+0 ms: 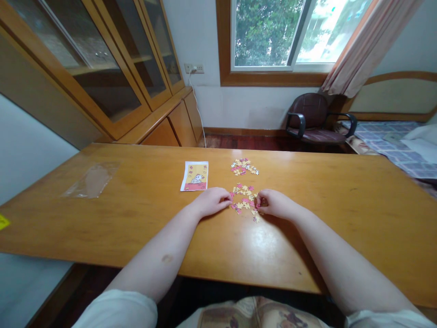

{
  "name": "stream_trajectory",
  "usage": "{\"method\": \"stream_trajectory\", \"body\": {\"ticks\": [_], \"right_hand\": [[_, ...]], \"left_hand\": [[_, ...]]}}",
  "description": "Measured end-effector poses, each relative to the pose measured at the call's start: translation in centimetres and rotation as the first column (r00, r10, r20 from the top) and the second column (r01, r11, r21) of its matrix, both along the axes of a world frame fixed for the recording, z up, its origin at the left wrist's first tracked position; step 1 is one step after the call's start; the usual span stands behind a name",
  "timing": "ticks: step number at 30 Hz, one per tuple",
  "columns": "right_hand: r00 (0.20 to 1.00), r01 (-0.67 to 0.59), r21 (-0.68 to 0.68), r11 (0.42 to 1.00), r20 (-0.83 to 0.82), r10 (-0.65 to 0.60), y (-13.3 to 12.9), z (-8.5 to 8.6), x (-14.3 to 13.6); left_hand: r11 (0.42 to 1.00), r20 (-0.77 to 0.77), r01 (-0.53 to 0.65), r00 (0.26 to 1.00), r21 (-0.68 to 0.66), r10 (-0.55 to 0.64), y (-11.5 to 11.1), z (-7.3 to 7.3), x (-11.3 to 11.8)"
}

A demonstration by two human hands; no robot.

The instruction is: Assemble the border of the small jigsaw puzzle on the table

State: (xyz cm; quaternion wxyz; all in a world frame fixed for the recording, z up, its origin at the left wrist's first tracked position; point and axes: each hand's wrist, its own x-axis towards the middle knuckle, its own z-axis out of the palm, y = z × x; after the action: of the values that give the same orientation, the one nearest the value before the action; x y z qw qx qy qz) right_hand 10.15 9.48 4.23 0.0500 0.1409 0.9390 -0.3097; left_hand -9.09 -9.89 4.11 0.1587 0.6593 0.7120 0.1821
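Observation:
Loose yellow and pink jigsaw puzzle pieces [245, 205] lie spread on the wooden table between my two hands. My left hand [215, 201] rests at the left edge of this spread, its fingers curled together around a pink puzzle piece [231, 195], partly hidden by the fingertips. Across from it, my right hand [273, 202] is closed in a pinch at the right edge, with a pink bit showing at its fingertips. Farther back sits a second heap of puzzle pieces [243, 166], some pale side up. Left of the pieces lies a picture card [196, 176] with a white animal on yellow and pink.
A clear plastic bag [92, 181] lies flat on the left of the table [143, 214]. Beyond the far edge stand a glass-door cabinet [133, 59], a dark office chair [312, 118] and a bed [392, 141]. A white cord [198, 102] hangs from the wall socket.

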Motion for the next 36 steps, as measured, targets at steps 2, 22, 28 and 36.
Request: {"method": "stream_trajectory", "body": {"ticks": [2,22,28,36], "right_hand": [[0.999,0.045,-0.150,0.988,0.006,-0.044,-0.2,0.1,0.2],[0.971,-0.027,0.105,0.994,-0.234,0.051,-9.0,-2.2,-1.4],[0.934,0.074,0.174,0.982,-0.357,-0.007,-6.6,-1.3,-0.7],[0.732,0.485,0.187,0.854,-0.621,-0.280,1.7,-0.3,0.7]], "left_hand": [[0.999,-0.022,-0.003,1.000,-0.042,0.002,-0.3,0.2,-0.2],[0.998,-0.029,-0.050,0.998,-0.028,0.049,-0.4,-0.1,-1.0],[0.965,0.071,0.259,0.964,-0.038,-0.256,0.0,-0.1,1.8],[0.955,0.155,0.274,0.954,-0.117,-0.255,0.1,-0.6,1.4]]}}
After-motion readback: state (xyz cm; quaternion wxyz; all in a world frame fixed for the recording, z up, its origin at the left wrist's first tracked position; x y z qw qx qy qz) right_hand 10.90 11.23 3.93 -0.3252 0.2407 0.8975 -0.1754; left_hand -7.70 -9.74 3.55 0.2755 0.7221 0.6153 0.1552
